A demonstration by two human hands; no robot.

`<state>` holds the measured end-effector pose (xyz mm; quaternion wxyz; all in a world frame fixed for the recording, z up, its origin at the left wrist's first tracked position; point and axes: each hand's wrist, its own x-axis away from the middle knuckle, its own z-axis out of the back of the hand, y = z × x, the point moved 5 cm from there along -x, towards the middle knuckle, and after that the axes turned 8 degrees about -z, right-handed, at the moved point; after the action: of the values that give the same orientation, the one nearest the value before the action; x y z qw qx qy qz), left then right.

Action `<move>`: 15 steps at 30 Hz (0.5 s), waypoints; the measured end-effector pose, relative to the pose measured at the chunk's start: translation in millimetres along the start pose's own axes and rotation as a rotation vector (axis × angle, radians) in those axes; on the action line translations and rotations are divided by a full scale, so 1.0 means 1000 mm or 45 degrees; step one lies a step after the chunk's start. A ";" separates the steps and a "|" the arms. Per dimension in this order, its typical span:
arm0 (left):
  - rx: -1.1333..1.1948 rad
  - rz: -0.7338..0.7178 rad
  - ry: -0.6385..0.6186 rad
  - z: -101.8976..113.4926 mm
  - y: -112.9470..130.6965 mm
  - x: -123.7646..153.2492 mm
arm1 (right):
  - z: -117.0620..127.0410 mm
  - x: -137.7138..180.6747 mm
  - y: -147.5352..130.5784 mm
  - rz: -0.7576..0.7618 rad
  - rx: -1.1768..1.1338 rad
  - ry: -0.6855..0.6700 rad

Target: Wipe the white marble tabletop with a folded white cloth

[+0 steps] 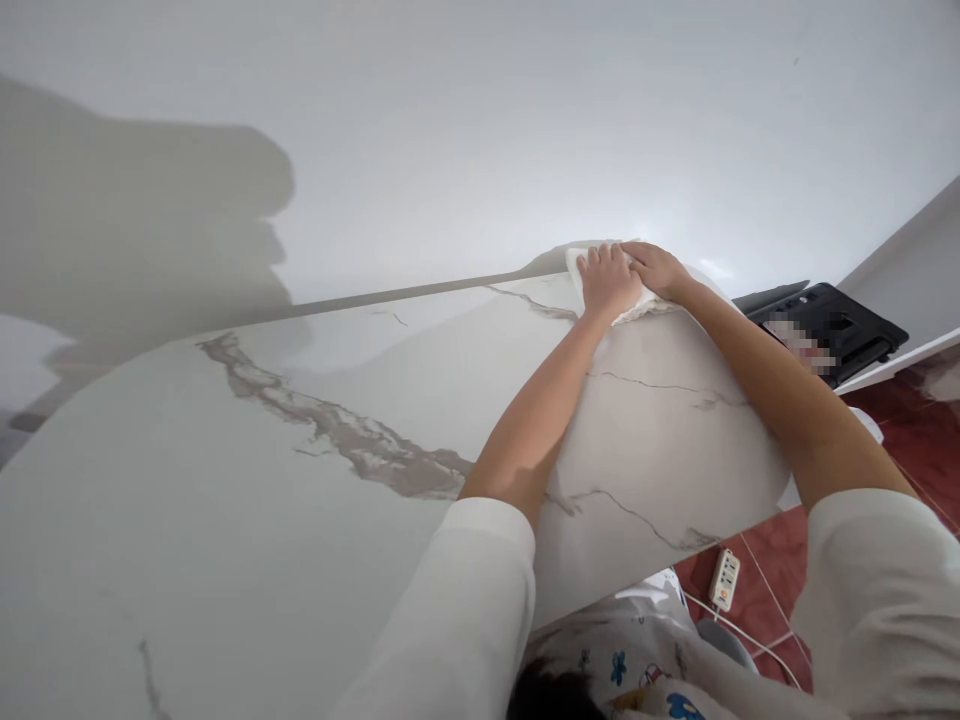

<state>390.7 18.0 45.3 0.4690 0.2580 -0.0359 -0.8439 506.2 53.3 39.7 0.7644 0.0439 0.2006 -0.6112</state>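
A white cloth lies bunched near the far edge of a white marble-patterned tabletop, towards its right end. My left hand presses down on it, with the fingers bent over its far side. Right beside it, my right hand also grips the cloth, its fingertips reaching the left hand. Both arms stretch forward across the table. The hands cover much of the cloth.
Behind the table's far edge is a white wall with a shadow on it. A black case stands at the right. On the red tiled floor lies a power strip with a white cable. Patterned fabric shows at the near edge.
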 end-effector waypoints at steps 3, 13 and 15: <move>-0.016 -0.003 0.016 0.002 0.003 0.007 | 0.004 0.011 -0.005 0.020 0.009 -0.009; -0.063 -0.065 0.008 0.015 0.044 0.077 | 0.027 0.095 -0.031 0.064 -0.074 0.009; -0.058 -0.081 0.019 0.019 0.055 0.096 | 0.034 0.117 -0.038 0.069 -0.071 0.019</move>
<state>383.7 -94.0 40.1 0.4479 0.2548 -0.0050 -0.8570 499.3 -74.2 34.8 0.7802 0.0325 0.2219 -0.5840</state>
